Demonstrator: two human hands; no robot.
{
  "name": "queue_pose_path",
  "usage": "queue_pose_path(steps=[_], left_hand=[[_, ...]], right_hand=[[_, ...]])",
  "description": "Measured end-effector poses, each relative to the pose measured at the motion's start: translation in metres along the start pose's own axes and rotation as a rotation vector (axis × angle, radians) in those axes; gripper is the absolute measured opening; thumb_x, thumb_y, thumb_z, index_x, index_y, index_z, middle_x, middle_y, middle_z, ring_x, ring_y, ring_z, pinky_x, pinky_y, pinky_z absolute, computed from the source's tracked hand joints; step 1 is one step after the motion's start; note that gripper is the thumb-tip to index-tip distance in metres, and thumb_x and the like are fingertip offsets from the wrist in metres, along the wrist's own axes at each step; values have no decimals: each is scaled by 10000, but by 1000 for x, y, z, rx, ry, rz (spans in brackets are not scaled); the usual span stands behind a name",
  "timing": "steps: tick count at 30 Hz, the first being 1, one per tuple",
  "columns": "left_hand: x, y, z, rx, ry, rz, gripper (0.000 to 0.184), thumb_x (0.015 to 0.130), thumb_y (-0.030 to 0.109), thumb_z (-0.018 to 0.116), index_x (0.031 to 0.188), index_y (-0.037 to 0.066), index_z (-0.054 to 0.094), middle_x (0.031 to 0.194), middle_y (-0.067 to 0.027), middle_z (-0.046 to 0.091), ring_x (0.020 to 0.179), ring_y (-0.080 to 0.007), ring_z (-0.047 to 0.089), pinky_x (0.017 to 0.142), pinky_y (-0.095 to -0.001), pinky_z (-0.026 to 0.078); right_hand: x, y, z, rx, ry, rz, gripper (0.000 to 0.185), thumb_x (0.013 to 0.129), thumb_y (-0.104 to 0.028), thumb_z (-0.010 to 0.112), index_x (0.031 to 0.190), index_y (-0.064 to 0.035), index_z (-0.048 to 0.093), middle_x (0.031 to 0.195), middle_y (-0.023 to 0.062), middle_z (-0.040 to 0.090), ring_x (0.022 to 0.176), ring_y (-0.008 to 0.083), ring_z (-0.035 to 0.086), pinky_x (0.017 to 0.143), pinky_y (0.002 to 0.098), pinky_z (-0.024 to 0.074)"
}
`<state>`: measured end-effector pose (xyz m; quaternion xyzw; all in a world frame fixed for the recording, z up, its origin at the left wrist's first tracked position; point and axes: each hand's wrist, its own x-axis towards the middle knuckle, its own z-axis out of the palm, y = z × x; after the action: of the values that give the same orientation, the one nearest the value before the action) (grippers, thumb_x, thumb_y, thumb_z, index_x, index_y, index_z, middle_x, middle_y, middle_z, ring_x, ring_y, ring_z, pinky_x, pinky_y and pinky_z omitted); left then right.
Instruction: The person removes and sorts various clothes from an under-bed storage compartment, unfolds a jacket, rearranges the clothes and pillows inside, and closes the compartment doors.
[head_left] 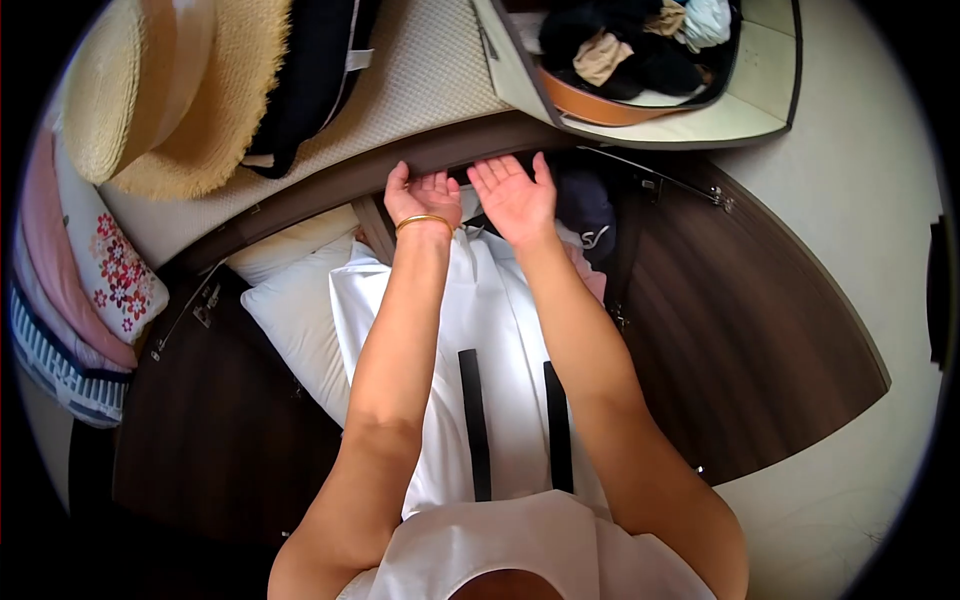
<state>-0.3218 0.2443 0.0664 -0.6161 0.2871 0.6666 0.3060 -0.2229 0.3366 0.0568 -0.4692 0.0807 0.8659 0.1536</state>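
My left hand (424,194), with a gold bracelet (424,220) at the wrist, is turned palm up with its fingers apart. Beside it, my right hand (516,196) also faces palm up, fingers stretched out. Both hands' fingertips are at the dark wooden edge (340,180) below the mattress (420,80); whether they press on it I cannot tell. Neither hand holds anything. Under my forearms spreads a white cloth item (500,310) with two black straps (474,420). White pillows (300,320) lie left of it, and a dark navy cloth item (585,210) sits near my right hand.
Open dark wooden doors stand left (210,420) and right (740,320). On the mattress are a straw hat (220,110), a black cloth item (315,75) and an open box (770,105) holding clothes. Folded bedding (75,270) is stacked at far left.
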Motion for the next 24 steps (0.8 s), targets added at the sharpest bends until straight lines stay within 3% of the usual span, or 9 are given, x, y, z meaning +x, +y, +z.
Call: queue_pose_path(steps=[2,5,9,10,13,16,20,22,24], left_hand=[[2,1,-4,27,-21,13,384,840,369,542,1125,113,524,1197,-19,561,1116,-166,486,820,-309,372],[0,2,-3,18,-32,6,390,838,376,541,1123,111,524,1183,-19,570,1091,-164,501,808,-311,380],[-1,3,-1,40,21,11,390,839,384,537,1116,109,528,1158,-20,582,1049,-166,521,806,-311,382],[0,3,-2,34,21,12,391,839,385,536,1116,109,528,1155,-21,584,1044,-166,524,804,-310,383],[4,-1,-5,34,36,23,397,839,388,535,1121,109,525,1153,-23,585,1044,-166,526,792,-312,389],[1,1,-3,59,30,28,403,840,390,535,1127,108,521,1160,-22,583,1060,-164,528,781,-316,394],[-1,1,-3,70,14,23,402,840,389,532,1121,102,522,1162,-23,585,1065,-169,531,799,-317,381],[-3,0,-1,64,-2,19,401,841,384,532,1120,96,521,1164,-27,586,1077,-172,530,809,-321,375],[-5,0,0,104,-3,58,407,851,366,533,1138,78,515,1175,-44,585,1111,-193,527,870,-340,376]], right_hand=[[8,2,15,153,38,-39,771,887,-556,440,1352,50,335,1445,155,326,1371,300,249,1142,437,168],[7,6,19,116,48,-83,752,891,-551,451,1350,35,345,1404,166,381,1328,298,334,1112,431,253],[-12,-24,16,-894,201,-80,575,924,-452,476,1262,11,431,1269,187,503,1197,286,498,993,402,422],[-16,-36,7,-890,226,-201,498,936,-410,473,1214,3,462,1246,192,520,1192,289,502,999,405,414],[-15,-78,1,-544,142,-129,463,945,-338,452,1215,37,444,1150,168,535,1141,301,509,1024,434,391],[-6,-78,9,-230,253,-95,475,933,-335,457,1206,53,439,1107,155,525,1134,296,482,1043,454,370],[2,-58,1,-105,303,-214,400,892,-349,498,1103,-10,522,1107,119,537,1086,258,484,1000,400,377],[-4,-66,-13,-179,199,-107,287,869,-267,540,1106,-106,556,1022,49,594,991,185,522,885,346,409],[-19,-79,-9,-667,334,-59,341,841,-201,591,1166,-102,562,971,30,604,888,139,553,811,309,437]])
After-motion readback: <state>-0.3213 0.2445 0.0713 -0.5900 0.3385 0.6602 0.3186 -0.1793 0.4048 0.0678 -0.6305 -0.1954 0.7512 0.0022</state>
